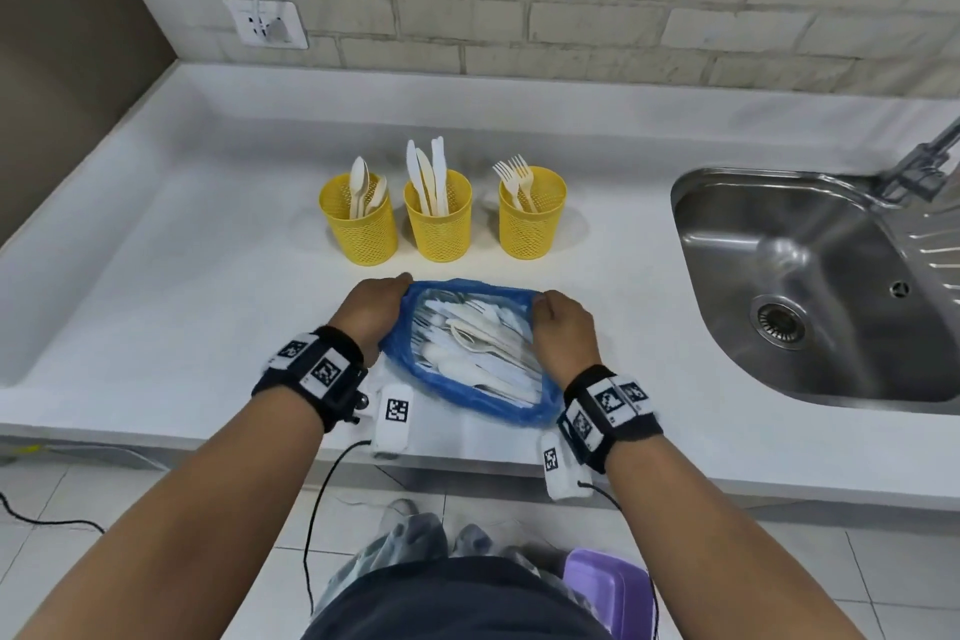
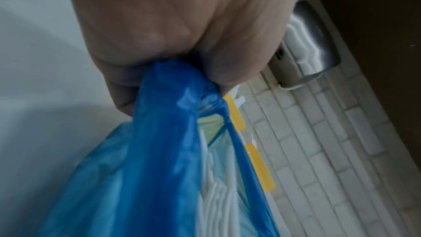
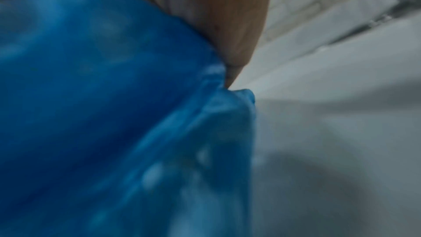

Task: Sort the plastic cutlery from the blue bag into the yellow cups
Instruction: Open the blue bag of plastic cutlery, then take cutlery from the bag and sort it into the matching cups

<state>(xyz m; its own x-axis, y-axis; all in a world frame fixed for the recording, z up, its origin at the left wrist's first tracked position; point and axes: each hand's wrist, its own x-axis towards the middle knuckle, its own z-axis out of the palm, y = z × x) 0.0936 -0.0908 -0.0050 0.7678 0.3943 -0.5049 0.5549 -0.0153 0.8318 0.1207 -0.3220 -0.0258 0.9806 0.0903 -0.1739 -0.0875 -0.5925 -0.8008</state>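
Note:
A blue plastic bag [image 1: 415,369] lies on the white counter near its front edge, its mouth pulled wide. Several white plastic cutlery pieces [image 1: 478,348] show inside. My left hand [image 1: 376,309] grips the bag's left rim, bunched blue plastic [image 2: 168,96] in its fist. My right hand [image 1: 561,327] pinches the right rim [image 3: 227,100]. Behind the bag stand three yellow mesh cups: the left cup [image 1: 359,224] holds spoons, the middle cup [image 1: 439,218] knives, the right cup [image 1: 531,216] forks.
A steel sink [image 1: 810,286] with a tap [image 1: 924,161] is set into the counter at the right. A wall socket [image 1: 266,23] with a white cable sits on the brick wall. A purple box [image 1: 605,582] stands on the floor below.

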